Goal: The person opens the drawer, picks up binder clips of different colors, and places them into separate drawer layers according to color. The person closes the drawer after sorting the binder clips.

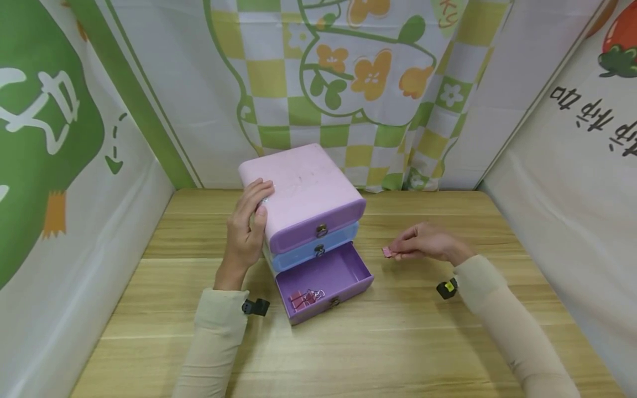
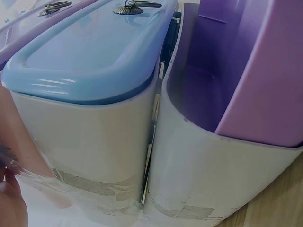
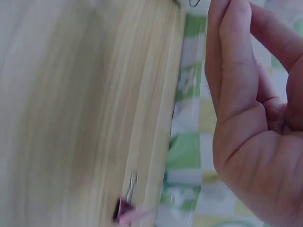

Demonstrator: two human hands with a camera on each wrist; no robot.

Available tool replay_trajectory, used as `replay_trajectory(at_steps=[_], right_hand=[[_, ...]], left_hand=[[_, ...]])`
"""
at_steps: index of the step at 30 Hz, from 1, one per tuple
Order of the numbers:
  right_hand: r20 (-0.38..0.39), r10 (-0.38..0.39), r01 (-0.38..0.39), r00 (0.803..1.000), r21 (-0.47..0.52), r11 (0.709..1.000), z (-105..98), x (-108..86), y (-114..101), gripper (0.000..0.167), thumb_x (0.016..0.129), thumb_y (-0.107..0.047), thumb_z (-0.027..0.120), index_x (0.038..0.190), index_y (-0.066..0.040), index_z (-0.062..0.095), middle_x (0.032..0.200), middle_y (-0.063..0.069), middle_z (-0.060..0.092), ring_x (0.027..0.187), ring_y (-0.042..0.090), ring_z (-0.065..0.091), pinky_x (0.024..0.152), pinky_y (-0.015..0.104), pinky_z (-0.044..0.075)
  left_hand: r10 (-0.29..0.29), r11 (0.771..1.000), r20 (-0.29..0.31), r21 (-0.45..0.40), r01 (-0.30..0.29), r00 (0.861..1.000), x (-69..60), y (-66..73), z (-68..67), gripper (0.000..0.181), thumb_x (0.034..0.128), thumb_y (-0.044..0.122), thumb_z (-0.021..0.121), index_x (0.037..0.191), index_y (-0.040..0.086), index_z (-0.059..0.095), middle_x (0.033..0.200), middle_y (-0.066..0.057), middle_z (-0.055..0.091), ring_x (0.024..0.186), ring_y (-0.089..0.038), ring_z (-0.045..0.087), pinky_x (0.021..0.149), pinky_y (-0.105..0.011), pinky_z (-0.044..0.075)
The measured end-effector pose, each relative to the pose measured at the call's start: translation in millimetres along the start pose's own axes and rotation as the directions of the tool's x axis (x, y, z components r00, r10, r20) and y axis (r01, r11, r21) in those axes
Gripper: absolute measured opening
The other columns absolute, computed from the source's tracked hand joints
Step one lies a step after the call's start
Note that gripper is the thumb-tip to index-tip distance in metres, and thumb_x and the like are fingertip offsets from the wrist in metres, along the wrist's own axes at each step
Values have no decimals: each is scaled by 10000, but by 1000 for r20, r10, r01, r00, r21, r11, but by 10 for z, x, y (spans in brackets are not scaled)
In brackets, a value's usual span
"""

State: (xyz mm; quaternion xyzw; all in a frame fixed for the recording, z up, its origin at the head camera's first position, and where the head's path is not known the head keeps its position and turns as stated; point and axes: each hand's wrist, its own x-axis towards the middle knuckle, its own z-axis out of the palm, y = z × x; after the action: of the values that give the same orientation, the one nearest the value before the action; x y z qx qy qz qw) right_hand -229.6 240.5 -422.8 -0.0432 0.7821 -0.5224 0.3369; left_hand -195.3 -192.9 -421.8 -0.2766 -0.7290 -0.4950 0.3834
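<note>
A small drawer cabinet [image 1: 303, 182] with a pink top stands on the table, its bottom purple drawer [image 1: 343, 265] pulled out. Several pink and red binder clips [image 1: 301, 299] lie at that drawer's front left. My left hand [image 1: 247, 224] rests against the cabinet's upper left edge, fingers extended over the top. To the right of the drawer, my right hand [image 1: 423, 241] pinches a pink binder clip [image 1: 387, 252] at its fingertips, just above the table. The right wrist view shows a pink binder clip [image 3: 125, 210] with a silver handle; its relation to the fingers is unclear.
The blue middle drawer [image 1: 318, 246] and purple top drawer [image 1: 318, 224] are closed, each with a metal ring pull. A checkered curtain [image 1: 348, 127] hangs behind the wooden table [image 1: 398, 342]. Printed fabric walls [image 1: 562, 177] border both sides.
</note>
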Motion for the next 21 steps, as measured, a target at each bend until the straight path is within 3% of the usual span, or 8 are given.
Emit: replay_trajectory(at_steps=[5,15,21], right_hand=[[27,-49,49,998,-24,999,261,45,-67,328,996,-125,707,1254,76,726,1121,113,810,888,80,785,920,300,658],[109,-93,90,990,25,996,743,144,-265,286,996,-69,684,1229,91,728,1033,117,820,885,118,792,914,328,663],[162,-124,128,979,-13,992,985,237,-334,239,1002,-66,669,1178,69,756,1009,148,817,869,152,801,882,325,675]], left_hand=[[-7,1000,-2,-1,7,1000,-1,6,-3,451,1018,136,434,1394,60,672,1492,-120,640,1525,-317,461,1337,-442,320],[1,1000,-8,1,-1,1000,11,9,-1,454,1016,141,432,1390,55,675,1487,-127,643,1518,-324,470,1334,-452,326],[5,1000,-11,0,-5,1000,11,9,4,451,1016,143,434,1385,50,677,1483,-130,646,1514,-326,475,1330,-453,333]])
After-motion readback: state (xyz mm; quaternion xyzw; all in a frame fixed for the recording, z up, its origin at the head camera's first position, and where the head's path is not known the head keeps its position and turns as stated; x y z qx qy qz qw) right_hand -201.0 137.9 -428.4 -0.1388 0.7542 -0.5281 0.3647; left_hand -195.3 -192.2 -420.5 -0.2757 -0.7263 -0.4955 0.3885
